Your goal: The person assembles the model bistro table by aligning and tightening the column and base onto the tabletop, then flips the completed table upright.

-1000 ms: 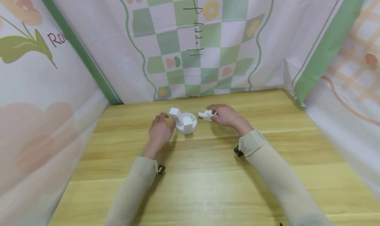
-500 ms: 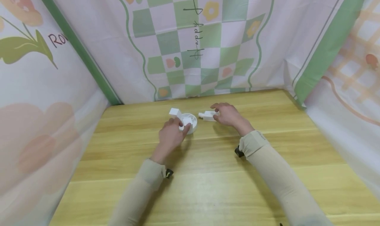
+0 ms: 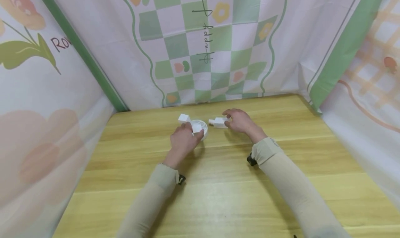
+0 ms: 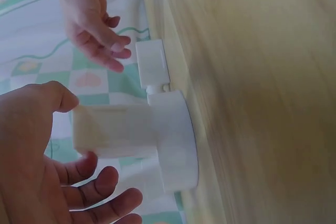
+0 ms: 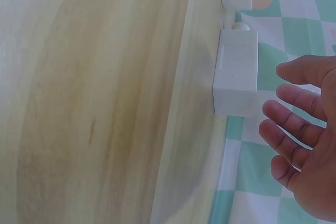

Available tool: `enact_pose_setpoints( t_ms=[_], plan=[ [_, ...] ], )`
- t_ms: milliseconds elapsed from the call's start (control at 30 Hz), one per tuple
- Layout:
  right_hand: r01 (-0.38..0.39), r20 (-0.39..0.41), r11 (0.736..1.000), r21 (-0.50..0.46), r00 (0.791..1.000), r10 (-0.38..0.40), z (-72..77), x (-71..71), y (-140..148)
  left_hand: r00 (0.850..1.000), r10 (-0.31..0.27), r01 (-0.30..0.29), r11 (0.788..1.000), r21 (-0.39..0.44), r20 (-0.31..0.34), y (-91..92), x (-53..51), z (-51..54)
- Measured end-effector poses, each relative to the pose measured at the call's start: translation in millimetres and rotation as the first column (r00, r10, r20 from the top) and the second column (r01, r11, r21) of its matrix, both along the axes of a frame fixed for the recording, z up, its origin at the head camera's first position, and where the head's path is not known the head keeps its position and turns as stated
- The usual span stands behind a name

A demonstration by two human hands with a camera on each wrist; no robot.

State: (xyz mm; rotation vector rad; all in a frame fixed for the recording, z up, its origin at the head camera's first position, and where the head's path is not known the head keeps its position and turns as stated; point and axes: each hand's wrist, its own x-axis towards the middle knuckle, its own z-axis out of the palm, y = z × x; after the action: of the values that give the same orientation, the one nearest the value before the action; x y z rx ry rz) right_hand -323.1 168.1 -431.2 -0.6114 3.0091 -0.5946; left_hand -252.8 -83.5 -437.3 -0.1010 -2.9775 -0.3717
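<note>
"When the head view is consulted, what does the left hand point(image 3: 184, 139) engage?"

"Seen from above, it covers part of the round white base point(image 3: 205, 126). The left wrist view shows the contact itself: thumb and index finger pinch the free end of a white upright block point(image 4: 115, 129), which stands on the base."

"Is the right hand point(image 3: 240, 121) gripping the pegged block point(image 3: 220, 122)?"

"From the head view, its fingers overlap the end of that block. The right wrist view separates the two: the fingers are loosely bent, spread and clear of it, holding nothing. The pegged block lies on the table point(image 3: 225, 182), its rounded peg point(image 5: 240, 26) directed at the base."

"Do peg and base touch?"

"The left wrist view lines them up closely enough that they appear to meet; the head view shows a narrow gap."

"And the second block point(image 3: 183, 118)?"

"Its top shows beside the left hand in the head view, where the hand hides its lower part. The left wrist view gives only a faint pale shape, probably this block, so its seating cannot be confirmed."
</note>
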Motion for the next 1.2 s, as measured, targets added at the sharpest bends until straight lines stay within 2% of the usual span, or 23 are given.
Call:
enact_pose_setpoints(
  t_ms=[233,433,633,1000,1200],
  plan=[
    [0.010,-0.010,1.000,0.002,1.000,-0.010,-3.5,-4.1,1.6,0.999,0.044,-0.044,0.998,0.040,0.008,-12.1,1.0,2.4],
    [0.005,0.006,1.000,-0.014,1.000,-0.005,-5.7,-6.0,0.6,1.000,0.026,-0.027,0.996,0.079,0.010,-19.8,0.6,-0.6],
    [0.016,0.021,1.000,-0.018,1.000,-0.016,-8.8,-8.0,1.4,0.999,0.040,-0.039,0.994,0.103,-0.006,-26.5,1.5,0.5],
    [0.061,0.094,0.998,-0.011,0.994,-0.059,-15.0,-13.6,-1.0,1.000,0.026,-0.026,0.995,0.095,0.006,-32.3,-1.1,-0.3],
    [0.058,0.077,0.998,0.031,0.995,-0.061,-16.6,-15.8,-2.3,0.999,0.035,-0.036,0.994,0.106,0.018,-34.7,-1.9,-1.3]
  ],
)
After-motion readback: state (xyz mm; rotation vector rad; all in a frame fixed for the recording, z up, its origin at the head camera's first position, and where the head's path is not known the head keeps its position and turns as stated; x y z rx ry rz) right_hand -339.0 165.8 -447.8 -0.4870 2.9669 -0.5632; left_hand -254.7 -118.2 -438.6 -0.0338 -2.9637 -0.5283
